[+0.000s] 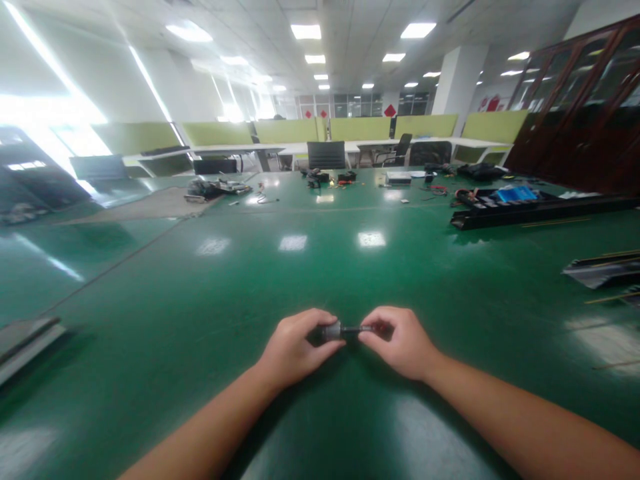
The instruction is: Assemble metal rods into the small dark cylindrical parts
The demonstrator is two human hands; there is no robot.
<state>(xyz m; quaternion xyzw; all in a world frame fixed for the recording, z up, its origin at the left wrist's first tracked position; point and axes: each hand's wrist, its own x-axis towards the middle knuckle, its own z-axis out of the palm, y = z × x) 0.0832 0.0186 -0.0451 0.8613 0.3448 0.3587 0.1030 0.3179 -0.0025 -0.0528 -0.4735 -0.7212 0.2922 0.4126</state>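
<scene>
Both my hands meet low over the green table (320, 267), near its front edge. My left hand (295, 347) pinches the grey, thicker end of a small dark rod-like part (345, 330). My right hand (400, 340) grips the thin black end of the same part, with a bit of red showing by its fingers. The part lies level between the two hands, just above the table top. What the part is exactly, I cannot tell.
A long black tray (530, 212) with a blue item stands at the right. Dark flat pieces (600, 270) lie at the right edge. Tools and cables (220, 188) are scattered at the far side. A grey slab (25, 340) sits at the left. Office chairs (326, 155) stand behind.
</scene>
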